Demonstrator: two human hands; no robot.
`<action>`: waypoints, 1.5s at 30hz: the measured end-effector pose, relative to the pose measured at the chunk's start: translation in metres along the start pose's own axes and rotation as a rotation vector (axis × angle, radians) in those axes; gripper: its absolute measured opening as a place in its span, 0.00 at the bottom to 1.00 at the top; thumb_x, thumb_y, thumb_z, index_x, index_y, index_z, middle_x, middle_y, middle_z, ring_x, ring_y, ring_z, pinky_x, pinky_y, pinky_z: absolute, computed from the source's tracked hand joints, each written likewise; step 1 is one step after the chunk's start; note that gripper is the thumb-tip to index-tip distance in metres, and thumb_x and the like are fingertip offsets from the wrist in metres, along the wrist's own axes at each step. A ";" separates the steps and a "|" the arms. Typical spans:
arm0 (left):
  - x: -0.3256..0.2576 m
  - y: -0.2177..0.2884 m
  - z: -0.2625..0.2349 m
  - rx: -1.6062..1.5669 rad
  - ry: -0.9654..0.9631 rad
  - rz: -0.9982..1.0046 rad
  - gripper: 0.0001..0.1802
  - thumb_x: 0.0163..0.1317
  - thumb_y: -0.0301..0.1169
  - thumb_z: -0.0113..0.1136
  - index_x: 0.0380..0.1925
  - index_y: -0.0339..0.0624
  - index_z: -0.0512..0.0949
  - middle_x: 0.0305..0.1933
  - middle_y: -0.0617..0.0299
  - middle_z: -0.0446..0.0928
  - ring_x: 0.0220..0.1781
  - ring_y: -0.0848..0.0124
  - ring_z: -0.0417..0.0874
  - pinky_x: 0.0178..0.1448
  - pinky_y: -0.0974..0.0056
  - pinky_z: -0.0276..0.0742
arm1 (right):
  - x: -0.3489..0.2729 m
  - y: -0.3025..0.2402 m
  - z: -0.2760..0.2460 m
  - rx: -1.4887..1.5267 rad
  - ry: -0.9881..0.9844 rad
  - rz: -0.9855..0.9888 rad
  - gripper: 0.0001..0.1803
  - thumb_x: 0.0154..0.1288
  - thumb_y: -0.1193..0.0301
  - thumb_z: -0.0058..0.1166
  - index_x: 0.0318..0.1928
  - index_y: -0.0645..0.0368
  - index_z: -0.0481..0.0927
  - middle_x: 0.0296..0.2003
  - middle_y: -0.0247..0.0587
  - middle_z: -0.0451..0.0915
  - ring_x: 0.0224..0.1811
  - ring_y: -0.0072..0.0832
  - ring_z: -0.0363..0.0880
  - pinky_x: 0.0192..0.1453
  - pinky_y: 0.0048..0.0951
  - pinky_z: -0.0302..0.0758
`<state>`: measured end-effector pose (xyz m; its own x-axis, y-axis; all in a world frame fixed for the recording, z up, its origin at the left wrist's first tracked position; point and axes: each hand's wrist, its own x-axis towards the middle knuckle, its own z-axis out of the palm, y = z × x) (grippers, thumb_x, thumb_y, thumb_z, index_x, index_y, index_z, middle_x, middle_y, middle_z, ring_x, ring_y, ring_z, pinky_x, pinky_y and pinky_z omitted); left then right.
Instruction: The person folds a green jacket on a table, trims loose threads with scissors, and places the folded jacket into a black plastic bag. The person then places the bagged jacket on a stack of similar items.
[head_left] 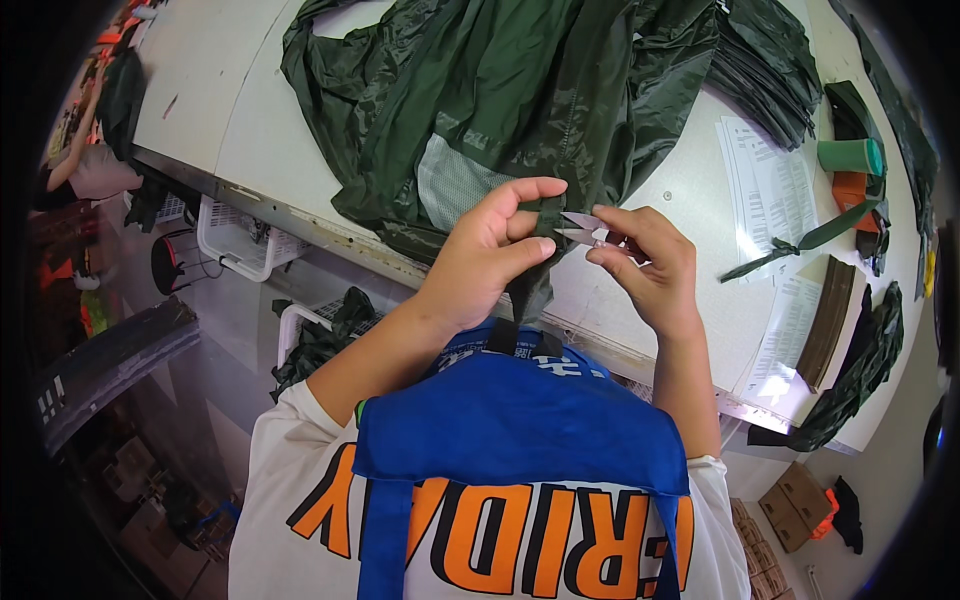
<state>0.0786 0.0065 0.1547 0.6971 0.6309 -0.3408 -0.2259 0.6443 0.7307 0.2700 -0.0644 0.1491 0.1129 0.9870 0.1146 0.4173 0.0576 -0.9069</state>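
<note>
A dark green, shiny garment [590, 110] with a pale mesh panel lies spread on the white table and hangs over its near edge. My left hand [490, 245] grips the hem of it, thumb and forefinger curved around a fold of cloth. In my right hand [650, 265] is a pair of thread snips [582, 230], held between thumb and fingers. Their blades stand apart and point left at the cloth beside my left fingertips. Whether the blades touch a thread cannot be made out.
Printed papers [770, 190], a green cylinder [850, 157] and a knotted green strip [800, 245] lie on the table [670, 290] at the right. White baskets [235, 245] with dark cloth hang below its edge. Another person's arm [75, 145] shows at far left.
</note>
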 end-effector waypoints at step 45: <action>0.000 -0.001 0.002 0.302 -0.010 0.046 0.27 0.63 0.16 0.48 0.62 0.41 0.58 0.44 0.57 0.78 0.45 0.78 0.76 0.51 0.72 0.71 | -0.006 0.001 -0.004 -0.019 -0.003 0.046 0.16 0.51 0.75 0.67 0.44 0.60 0.83 0.27 0.33 0.76 0.27 0.18 0.71 0.30 0.19 0.68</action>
<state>0.0799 0.0049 0.1546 0.6975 0.6512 -0.2989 -0.0459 0.4569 0.8883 0.2734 -0.0708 0.1490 0.1298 0.9889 0.0719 0.4285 0.0095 -0.9035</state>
